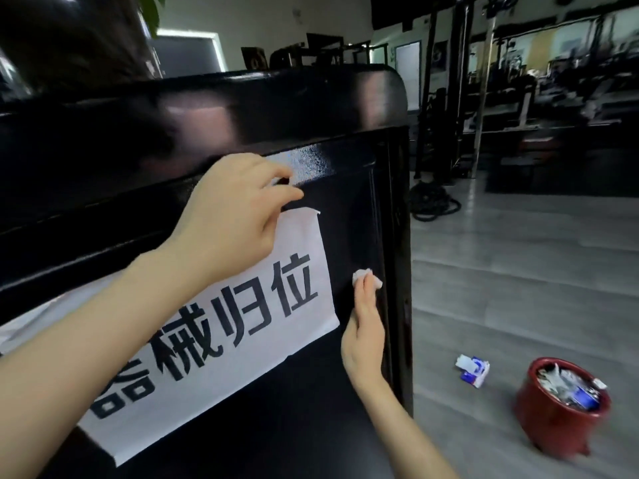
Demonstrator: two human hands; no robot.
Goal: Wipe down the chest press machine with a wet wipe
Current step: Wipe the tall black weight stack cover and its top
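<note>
**At the gym machine's side panel, a wipe against black paint**

On the glossy black side panel of the chest press machine (311,108), a person's right hand (364,337) presses a small crumpled wet wipe (359,275) flat against the surface. The fingers are straight, and the white wipe shows just past their tips. It sits on the recessed part of the panel, between the right edge of a paper sign (242,323) and the panel's raised right border.

The left hand (231,216) lies over the upper part of the sign. Its fingers are curled, and the thumb and forefinger are drawn close together at the sheet's top edge. Whether they actually pinch the paper cannot be told. The sheet's top right corner curls slightly away from the panel. The sign is white with large black Chinese characters and hangs tilted across the panel.

On the grey wood-look floor (518,271) to the right, a round red pot (556,420) stands filled with crumpled wrappers and paper. A torn blue-and-white packet (473,369) lies near it, apart from the pot. Farther back, a dark coil of cable (432,202) rests on the floor beside the machine's corner. Other gym equipment stands in the dim, blurred background.
</note>
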